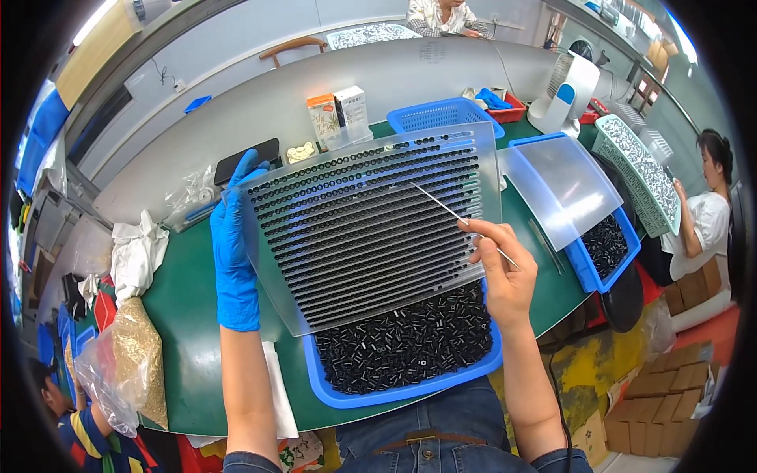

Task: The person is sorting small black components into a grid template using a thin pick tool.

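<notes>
The left hand (233,252), in a blue glove, is closed on the left edge of a translucent grooved plate (371,225), thumb over the top face and fingers behind it, holding the plate tilted above a blue tray (394,390). Rows of small black tubes (347,185) sit in the plate's grooves, and a loose heap of the same black tubes (410,343) fills the tray beneath it. The bare right hand (505,272) pinches a thin metal rod (457,217) between thumb and fingertips; the rod's tip seems to rest on the plate's upper right rows, though the contact is hard to tell. The tray stands on the green tabletop (189,315), just in front of the person. To the right lies a second blue tray (603,252) under a clear lid (560,185).
</notes>
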{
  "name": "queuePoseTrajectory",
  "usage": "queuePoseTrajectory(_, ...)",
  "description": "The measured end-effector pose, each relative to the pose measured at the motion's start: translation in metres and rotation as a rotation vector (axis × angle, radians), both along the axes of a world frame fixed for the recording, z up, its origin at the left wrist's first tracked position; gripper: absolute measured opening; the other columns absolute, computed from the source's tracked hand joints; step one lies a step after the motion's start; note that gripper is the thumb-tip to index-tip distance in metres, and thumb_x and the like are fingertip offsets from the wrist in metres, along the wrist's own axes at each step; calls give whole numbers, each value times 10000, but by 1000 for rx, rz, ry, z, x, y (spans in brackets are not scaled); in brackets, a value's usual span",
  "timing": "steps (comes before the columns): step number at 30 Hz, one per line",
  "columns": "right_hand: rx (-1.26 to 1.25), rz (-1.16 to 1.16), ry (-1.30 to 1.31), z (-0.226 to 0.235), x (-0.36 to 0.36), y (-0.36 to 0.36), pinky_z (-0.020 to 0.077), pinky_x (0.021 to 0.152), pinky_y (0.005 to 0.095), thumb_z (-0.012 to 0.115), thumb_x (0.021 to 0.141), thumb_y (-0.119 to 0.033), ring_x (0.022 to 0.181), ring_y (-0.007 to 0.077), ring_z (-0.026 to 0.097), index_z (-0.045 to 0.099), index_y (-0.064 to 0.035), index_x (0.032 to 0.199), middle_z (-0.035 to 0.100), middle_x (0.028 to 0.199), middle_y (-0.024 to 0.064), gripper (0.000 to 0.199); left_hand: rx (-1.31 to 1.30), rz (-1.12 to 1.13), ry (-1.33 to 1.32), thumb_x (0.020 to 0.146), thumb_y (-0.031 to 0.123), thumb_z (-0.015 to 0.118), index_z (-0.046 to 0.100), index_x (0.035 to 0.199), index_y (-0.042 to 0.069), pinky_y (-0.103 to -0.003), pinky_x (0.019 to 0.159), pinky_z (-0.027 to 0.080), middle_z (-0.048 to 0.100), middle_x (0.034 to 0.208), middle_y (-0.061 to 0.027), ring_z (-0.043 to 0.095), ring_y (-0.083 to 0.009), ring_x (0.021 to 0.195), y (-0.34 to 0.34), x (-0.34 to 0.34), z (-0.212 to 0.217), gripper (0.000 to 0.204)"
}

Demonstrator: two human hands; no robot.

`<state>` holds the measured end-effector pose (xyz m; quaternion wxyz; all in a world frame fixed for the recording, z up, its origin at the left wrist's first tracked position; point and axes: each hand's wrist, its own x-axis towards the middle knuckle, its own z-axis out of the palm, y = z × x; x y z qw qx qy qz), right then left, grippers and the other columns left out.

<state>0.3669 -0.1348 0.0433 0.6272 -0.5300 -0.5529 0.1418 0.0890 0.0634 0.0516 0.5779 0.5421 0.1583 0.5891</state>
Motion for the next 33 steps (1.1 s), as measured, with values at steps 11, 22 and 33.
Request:
queuePoseTrajectory(11,42,49,-44,-2,-8,6,487,683,222,530,971,-86,848,107,537,647,32,1137,672,1080,110,236,-3,10,21,998,291,516,385,1422,-35,-324,1056,426,599,1272,-119,551,-189,1188,1,-3,1,551)
queuePoseTrajectory(22,48,61,-140,-2,-16,11,493,664,219,532,960,-62,851,106,549,658,23,1132,673,1074,101,229,21,21,21,997,295,517,380,1424,-36,-328,1059,428,593,1280,-120,547,-195,1197,-1,0,2,557)
queuePoseTrajectory(33,11,-46,74,-5,-1,-1,468,687,216,514,969,-62,814,95,530,646,40,1130,670,1066,102,231,-17,-12,14,984,327,539,380,1427,-27,-324,1035,452,597,1271,-124,558,-192,1182,1,-2,-1,589)
